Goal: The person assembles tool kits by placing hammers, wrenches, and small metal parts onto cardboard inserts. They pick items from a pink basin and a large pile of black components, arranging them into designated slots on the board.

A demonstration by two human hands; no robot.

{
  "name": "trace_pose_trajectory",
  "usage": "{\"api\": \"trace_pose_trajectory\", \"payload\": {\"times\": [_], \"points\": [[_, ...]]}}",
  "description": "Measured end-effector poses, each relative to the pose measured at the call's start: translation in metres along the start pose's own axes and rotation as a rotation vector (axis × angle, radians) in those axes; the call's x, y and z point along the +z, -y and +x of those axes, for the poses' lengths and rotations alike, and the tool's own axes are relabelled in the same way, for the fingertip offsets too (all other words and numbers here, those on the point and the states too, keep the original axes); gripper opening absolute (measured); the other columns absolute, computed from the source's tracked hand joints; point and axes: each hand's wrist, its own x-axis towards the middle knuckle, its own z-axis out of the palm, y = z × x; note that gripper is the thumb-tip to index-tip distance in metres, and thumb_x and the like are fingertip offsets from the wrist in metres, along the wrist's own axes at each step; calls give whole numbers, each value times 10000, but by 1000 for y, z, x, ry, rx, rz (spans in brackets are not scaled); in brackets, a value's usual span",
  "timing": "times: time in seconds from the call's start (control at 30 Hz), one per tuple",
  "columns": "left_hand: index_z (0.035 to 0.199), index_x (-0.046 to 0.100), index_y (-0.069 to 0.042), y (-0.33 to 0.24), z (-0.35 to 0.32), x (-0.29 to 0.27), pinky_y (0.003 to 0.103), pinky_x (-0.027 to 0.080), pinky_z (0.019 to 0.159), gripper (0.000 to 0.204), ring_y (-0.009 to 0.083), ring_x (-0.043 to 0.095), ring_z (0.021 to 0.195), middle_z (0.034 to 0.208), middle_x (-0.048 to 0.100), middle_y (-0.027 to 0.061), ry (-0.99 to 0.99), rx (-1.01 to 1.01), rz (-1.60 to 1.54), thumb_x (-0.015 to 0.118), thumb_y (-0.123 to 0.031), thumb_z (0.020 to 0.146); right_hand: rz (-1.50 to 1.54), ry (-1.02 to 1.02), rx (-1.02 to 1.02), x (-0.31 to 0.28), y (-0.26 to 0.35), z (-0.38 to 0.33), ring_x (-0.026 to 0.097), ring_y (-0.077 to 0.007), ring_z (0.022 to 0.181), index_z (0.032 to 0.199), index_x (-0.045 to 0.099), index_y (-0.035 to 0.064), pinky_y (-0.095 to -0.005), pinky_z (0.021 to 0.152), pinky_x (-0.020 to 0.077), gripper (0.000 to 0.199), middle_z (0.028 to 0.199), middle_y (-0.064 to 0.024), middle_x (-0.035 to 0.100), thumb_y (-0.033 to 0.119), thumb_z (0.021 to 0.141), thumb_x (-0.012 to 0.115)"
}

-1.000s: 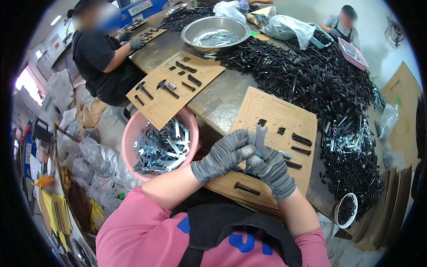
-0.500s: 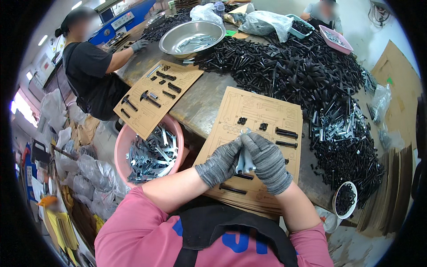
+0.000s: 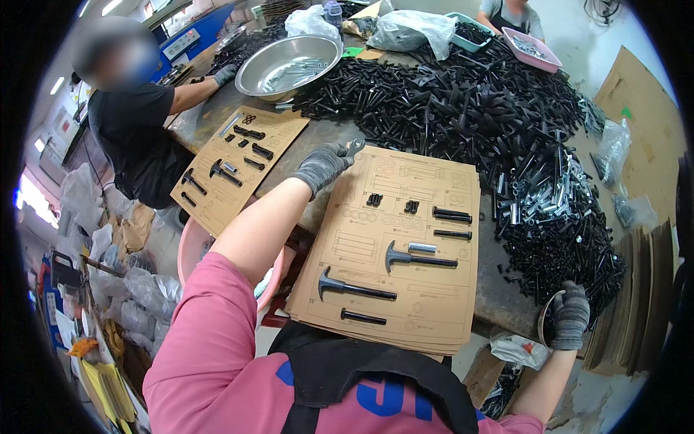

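Note:
My left hand point(image 3: 323, 168), in a grey knit glove, is closed round a silver open-end wrench point(image 3: 355, 147). It is over the top left corner of a brown printed cardboard sheet point(image 3: 434, 304), which lies on a stack of such sheets. On the sheet rest two black T-shaped pieces point(image 3: 356, 288), a short silver sleeve point(image 3: 422, 247), black bolts point(image 3: 452, 215) and several small black pieces point(image 3: 410, 207). Far to the right, my gloved right hand point(image 3: 570, 318) reaches over a small white bowl point(image 3: 544, 325); its fingertips and what they touch are hidden.
Behind the sheet spreads a large heap of black bolts point(image 3: 434, 101), with silver sleeves point(image 3: 538, 192) at its right. A steel basin point(image 3: 249, 76) stands at the back left. A second laid-out sheet point(image 3: 249, 181), a pink tub point(image 3: 189, 249) and a co-worker point(image 3: 134, 137) are at left.
My hands have parted: the left moved up and left with a wrench, the right went to the white bowl. The wrenches held between both hands before are no longer over the sheet.

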Motion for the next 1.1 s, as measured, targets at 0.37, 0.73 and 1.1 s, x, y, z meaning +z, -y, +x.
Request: {"api": "trace_pose_trajectory", "payload": {"times": [0.37,0.73,1.1], "points": [[938,610,-37,-26,-7,17,364,466,757,368,271,604,831,879,631,150,132,-9,634,611,-358,757,-192,300,-57,27,-47,11,560,-293,934,1051,541,92,-381,786,479,419,1043,-150,533,200,670,677],[1087,579,-91,-34,-12,24,384,499,700,326,303,622,775,875,632,157,62,18,591,522,-144,771,-316,176,-207,33,-54,7,579,-252,804,864,603,125,-373,698,487,137,866,-95,581,169,734,599],[1012,581,-31,-31,-12,18,371,465,775,315,295,611,816,880,627,177,84,-84,389,560,-225,764,53,65,-188,36,-78,1,560,-314,860,976,596,84,-399,763,456,253,923,-137,603,72,723,590]]}}
